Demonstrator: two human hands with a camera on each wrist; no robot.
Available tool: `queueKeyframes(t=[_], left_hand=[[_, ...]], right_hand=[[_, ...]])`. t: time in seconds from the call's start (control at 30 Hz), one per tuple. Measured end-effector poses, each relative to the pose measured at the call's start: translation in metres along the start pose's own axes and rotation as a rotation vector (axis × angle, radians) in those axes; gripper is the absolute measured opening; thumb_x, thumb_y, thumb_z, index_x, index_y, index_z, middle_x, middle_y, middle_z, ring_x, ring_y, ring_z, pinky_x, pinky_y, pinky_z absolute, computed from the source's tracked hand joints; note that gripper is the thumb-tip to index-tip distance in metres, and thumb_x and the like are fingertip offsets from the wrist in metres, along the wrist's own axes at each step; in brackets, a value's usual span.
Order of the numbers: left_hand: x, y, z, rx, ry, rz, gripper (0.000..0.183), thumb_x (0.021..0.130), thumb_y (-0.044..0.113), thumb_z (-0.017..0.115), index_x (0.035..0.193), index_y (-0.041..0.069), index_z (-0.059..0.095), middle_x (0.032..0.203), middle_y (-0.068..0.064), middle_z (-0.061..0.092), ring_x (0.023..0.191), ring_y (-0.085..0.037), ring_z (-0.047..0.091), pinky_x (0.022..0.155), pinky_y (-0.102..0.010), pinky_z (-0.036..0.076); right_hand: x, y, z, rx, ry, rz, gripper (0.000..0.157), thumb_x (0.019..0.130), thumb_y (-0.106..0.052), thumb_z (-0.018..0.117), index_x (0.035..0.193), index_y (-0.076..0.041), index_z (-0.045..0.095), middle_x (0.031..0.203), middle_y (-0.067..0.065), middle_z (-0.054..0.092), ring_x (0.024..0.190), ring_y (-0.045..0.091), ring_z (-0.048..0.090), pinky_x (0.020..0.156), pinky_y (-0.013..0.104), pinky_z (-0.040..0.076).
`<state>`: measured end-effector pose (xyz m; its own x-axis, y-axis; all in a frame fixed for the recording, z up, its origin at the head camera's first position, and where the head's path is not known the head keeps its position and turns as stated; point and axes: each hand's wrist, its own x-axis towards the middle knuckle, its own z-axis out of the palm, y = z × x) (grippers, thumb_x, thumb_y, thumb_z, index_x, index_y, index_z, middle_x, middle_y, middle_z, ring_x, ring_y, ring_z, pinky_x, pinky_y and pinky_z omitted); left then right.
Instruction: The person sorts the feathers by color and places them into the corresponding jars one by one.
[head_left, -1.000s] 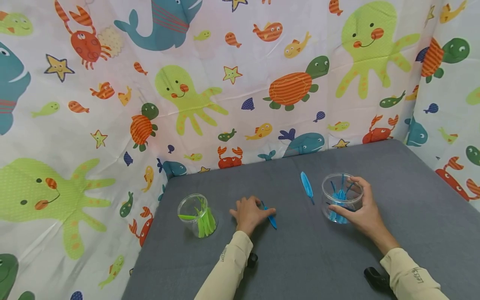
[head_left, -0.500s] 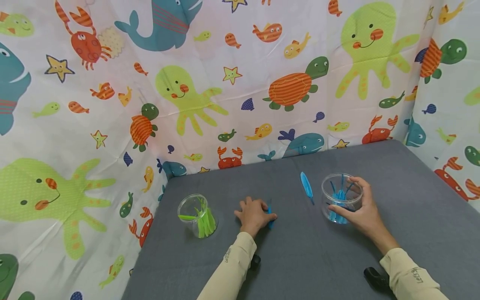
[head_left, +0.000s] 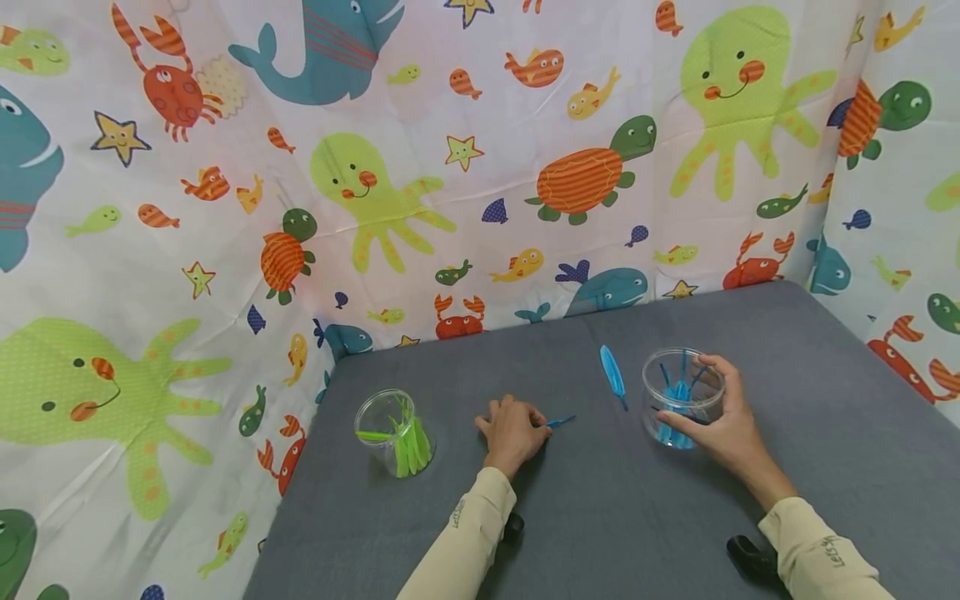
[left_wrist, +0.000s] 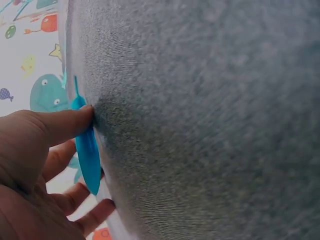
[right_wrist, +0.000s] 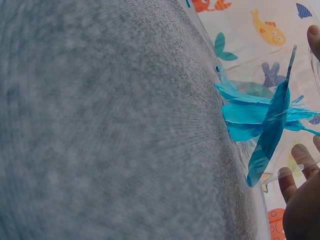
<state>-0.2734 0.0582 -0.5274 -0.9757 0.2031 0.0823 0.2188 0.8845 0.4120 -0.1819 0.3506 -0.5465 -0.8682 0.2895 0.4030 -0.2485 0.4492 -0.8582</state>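
Note:
My left hand (head_left: 512, 433) pinches a blue feather (left_wrist: 89, 155) between thumb and index finger, its other fingers spread behind it. In the head view the feather's thin quill end points right from the fingertips, close over the table. My right hand (head_left: 731, 425) holds a round clear jar (head_left: 648, 417) at its right side, thumb across the front and fingers round the back. Several blue feathers (right_wrist: 245, 115) stand in this jar, quills up; one leans diagonally in the right wrist view. Another blue feather (head_left: 612, 372) lies on the table between the jar and my left hand.
A second clear jar (head_left: 363, 429) with several green feathers (head_left: 412, 446) stands left of my left hand. The table (head_left: 600, 517) has a dark grey cloth. A white curtain (head_left: 480, 225) printed with sea animals borders the back and sides.
My left hand has shifted slightly right and picked the blue feather off the table, turning it so the quill points right. The right hand and jar have stayed put.

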Motion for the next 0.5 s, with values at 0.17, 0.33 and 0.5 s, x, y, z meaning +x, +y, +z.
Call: queueKeyframes(t=[0.17,0.33,0.5], left_hand=[[0.000,-0.002,0.000,-0.155,0.038,0.084,0.007,0.087,0.031,0.082,0.083,0.029,0.077,0.088,0.004,0.069,0.089,-0.017,0.055,0.095,-0.059,0.025],[0.002,0.006,-0.008,-0.378,0.042,0.169,0.004,0.092,0.034,0.077,0.090,0.034,0.073,0.077,0.012,0.069,0.078,-0.004,0.059,0.101,-0.051,0.021],[0.002,0.020,-0.018,-0.530,0.053,0.207,0.003,0.093,0.036,0.075,0.094,0.035,0.073,0.080,0.017,0.070,0.081,0.003,0.062,0.104,-0.048,0.018]], right_hand=[[-0.001,0.000,0.000,0.003,0.000,-0.001,0.110,0.071,-0.009,0.093,0.157,-0.020,0.024,0.156,0.017,0.036,0.137,0.046,0.035,0.109,0.081,0.021],[0.000,-0.001,0.001,0.003,0.005,0.002,0.110,0.071,-0.008,0.093,0.157,-0.021,0.025,0.155,0.015,0.036,0.137,0.041,0.035,0.109,0.080,0.023],[-0.001,-0.002,0.001,-0.005,0.008,0.005,0.110,0.071,-0.010,0.093,0.157,-0.020,0.025,0.155,0.017,0.036,0.136,0.044,0.035,0.109,0.080,0.023]])
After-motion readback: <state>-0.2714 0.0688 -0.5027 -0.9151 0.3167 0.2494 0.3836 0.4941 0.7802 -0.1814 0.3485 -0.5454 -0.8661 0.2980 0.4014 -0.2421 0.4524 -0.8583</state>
